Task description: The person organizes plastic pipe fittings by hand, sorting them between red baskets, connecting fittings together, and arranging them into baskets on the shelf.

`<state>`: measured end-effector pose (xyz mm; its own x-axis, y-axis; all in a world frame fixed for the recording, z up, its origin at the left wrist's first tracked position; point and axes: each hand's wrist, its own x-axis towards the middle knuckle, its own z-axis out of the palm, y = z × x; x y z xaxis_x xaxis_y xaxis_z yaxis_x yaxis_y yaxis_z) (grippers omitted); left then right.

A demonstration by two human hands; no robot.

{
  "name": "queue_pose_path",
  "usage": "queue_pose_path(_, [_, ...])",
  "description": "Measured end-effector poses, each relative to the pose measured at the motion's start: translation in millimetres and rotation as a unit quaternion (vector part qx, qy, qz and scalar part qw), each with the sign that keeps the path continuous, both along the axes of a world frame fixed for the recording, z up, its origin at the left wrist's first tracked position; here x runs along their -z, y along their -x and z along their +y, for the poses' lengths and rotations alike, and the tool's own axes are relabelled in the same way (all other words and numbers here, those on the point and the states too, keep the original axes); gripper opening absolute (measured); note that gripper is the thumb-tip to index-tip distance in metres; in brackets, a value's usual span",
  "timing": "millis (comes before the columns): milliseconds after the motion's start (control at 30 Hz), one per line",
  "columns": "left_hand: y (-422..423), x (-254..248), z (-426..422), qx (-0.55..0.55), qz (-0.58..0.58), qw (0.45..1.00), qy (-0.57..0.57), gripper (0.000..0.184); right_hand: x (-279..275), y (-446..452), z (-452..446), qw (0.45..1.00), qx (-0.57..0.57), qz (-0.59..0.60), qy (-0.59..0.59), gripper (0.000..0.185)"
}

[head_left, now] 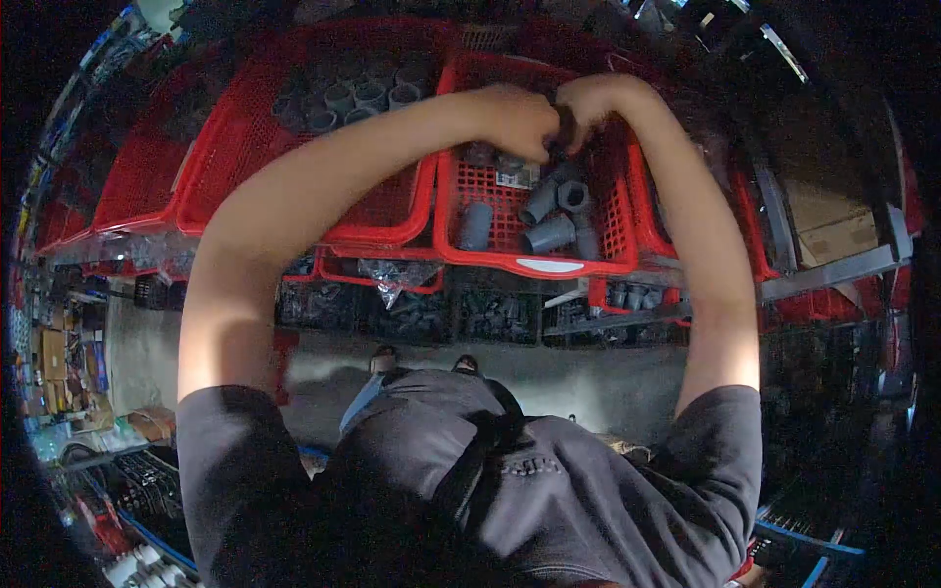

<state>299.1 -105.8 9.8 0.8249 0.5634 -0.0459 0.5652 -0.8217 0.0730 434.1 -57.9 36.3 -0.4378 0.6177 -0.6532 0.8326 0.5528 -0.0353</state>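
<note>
Both of my hands meet above the far part of a red plastic basket [534, 260]. My left hand [520, 122] is closed, its fingers curled at something dark and too small to make out. Close against it on the right, my right hand [591, 103] is closed too, with its fingers bent toward the same spot. Inside the basket below lie several grey pipe fittings [549, 233], some upright and some on their sides. A small white label [515, 177] shows just beneath my left hand.
Left of this basket, another red basket [377, 233] holds several grey fittings [370, 96]. A metal shelf rail [833, 267] and cardboard boxes [838, 235] are at the right. Lower bins [490, 314] hold dark fittings, and a plastic bag [390, 279] hangs at the shelf edge.
</note>
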Motion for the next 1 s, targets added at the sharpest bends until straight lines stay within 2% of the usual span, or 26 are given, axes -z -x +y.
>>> queue_pose_path(33, [-3.3,7.7,-0.9,0.004,0.001,1.0,-0.001,0.028,7.4,-5.1,0.0,1.0,-0.026,0.001,-0.005,0.038])
queue_pose_path(100, [-12.2,23.9,-2.2,0.175,-0.018,0.983,0.053,0.031,10.8,-9.7,-16.0,0.996,-0.074,-0.027,-0.04,0.042])
queue_pose_path(133, [-13.9,24.5,-8.9,0.181,-0.018,0.982,0.053,0.031,32.4,-24.6,-7.8,0.989,-0.119,-0.041,-0.083,0.041])
queue_pose_path(200, [-14.6,25.0,-24.0,0.176,-0.022,0.984,-0.009,0.029,47.2,-37.7,-20.2,0.981,-0.102,-0.001,-0.168,0.035])
queue_pose_path(400, [-21.8,32.3,-27.9,0.148,0.136,0.978,-0.049,0.029,52.6,-37.4,-41.3,0.947,-0.142,0.006,-0.287,0.014])
queue_pose_path(467, [-22.2,33.8,-26.7,0.158,0.169,0.971,-0.057,0.028,51.8,-36.0,-44.1,0.948,-0.137,0.015,-0.287,0.013])
queue_pose_path(633, [-20.1,36.0,-22.7,0.15,0.108,0.975,-0.122,0.017,48.3,-39.7,-42.7,0.953,-0.113,-0.023,-0.28,0.016])
queue_pose_path(733, [-22.8,38.3,-18.8,0.159,0.152,0.966,-0.138,0.014,33.9,-42.6,-40.4,0.954,-0.139,0.043,-0.263,0.026])
queue_pose_path(800, [-21.8,42.8,-14.2,0.156,0.122,0.968,-0.154,0.014,21.3,-38.3,-42.2,0.977,-0.095,0.067,-0.18,0.037])
queue_pose_path(833, [-21.2,45.4,-12.2,0.154,0.093,0.969,-0.166,0.013,24.6,-42.5,-39.1,0.977,-0.094,0.068,-0.181,0.037])
queue_pose_path(900, [-20.2,38.5,-15.0,0.141,0.099,0.973,-0.155,0.014,34.9,-57.2,-30.7,0.944,-0.156,0.162,-0.243,0.043])
queue_pose_path(933, [-19.8,34.8,-16.4,0.127,0.104,0.976,-0.143,0.016,31.9,-56.5,-33.4,0.944,-0.155,0.163,-0.242,0.043])
queue_pose_path(967, [-19.3,30.9,-17.5,0.128,0.104,0.976,-0.141,0.016,27.2,-57.3,-35.7,0.95,-0.117,0.194,-0.216,0.044])
queue_pose_path(1000, [-19.3,26.9,-18.2,0.094,0.097,0.985,-0.109,0.023,22.4,-58.6,-37.6,0.953,-0.079,0.223,-0.19,0.045])
